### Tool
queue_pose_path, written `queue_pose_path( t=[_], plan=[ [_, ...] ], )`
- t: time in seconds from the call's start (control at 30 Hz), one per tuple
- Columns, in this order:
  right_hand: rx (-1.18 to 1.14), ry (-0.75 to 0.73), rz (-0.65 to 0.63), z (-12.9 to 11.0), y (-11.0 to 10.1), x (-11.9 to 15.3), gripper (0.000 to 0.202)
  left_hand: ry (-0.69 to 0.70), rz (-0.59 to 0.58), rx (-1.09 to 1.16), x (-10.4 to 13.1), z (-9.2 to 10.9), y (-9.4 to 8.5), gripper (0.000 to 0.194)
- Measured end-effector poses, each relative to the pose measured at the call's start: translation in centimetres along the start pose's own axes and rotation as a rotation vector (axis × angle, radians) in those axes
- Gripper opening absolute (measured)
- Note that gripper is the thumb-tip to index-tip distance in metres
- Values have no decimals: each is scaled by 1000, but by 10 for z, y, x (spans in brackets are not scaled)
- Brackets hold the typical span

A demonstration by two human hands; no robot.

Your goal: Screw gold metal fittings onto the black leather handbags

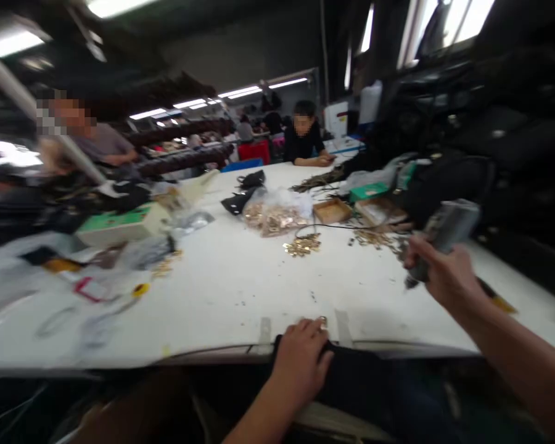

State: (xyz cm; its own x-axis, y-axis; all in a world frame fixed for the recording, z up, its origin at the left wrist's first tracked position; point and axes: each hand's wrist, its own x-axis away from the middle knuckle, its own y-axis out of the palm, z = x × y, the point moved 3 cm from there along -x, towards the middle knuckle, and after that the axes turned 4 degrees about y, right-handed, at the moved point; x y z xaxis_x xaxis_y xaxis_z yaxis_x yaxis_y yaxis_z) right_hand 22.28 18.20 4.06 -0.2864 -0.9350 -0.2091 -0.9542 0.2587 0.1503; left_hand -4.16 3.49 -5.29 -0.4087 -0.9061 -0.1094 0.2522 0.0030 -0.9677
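At the table's front edge, my left hand (301, 361) bends over a piece of black fabric (358, 373), its fingers close together and pressing it to the edge. A small shiny metal fitting (324, 322) shows at those fingertips. To the right, my right hand (453, 277) is wrapped round a grey power screwdriver (457, 222), raised over the table with its dark tip pointing down and left. The tool is blurred by motion. Farther in lies a loose pile of gold-coloured metal pieces (303, 245), apart from both hands.
The white table (222, 290) carries a clear bag of metal pieces (275, 213), a small cardboard box (332, 211) and a black cable. Plastic bags and a pale box with a green top (115, 223) stand left. One person (308, 139) sits at the far end; another (87, 135) is left.
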Motion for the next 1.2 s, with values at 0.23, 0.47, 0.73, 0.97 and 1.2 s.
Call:
queue_pose_path(
  t=[0.23, 0.47, 0.73, 0.97, 1.2],
  plan=[
    [-182, -8, 156, 25, -38, -29, 39, 89, 70, 17, -12, -5, -2, 31],
    [-107, 2, 206, 54, -40, -50, 40, 170, 173, -30, -14, -10, 5, 29],
    [86, 50, 235, 97, -51, -59, 40, 221, 218, -54, -14, -14, 11, 29],
    [128, 68, 245, 106, -55, -60, 40, 229, 214, -59, -15, -12, 7, 29],
    [118, 64, 257, 104, -52, -58, 41, 197, 195, -26, -13, -9, 7, 29]
  ],
)
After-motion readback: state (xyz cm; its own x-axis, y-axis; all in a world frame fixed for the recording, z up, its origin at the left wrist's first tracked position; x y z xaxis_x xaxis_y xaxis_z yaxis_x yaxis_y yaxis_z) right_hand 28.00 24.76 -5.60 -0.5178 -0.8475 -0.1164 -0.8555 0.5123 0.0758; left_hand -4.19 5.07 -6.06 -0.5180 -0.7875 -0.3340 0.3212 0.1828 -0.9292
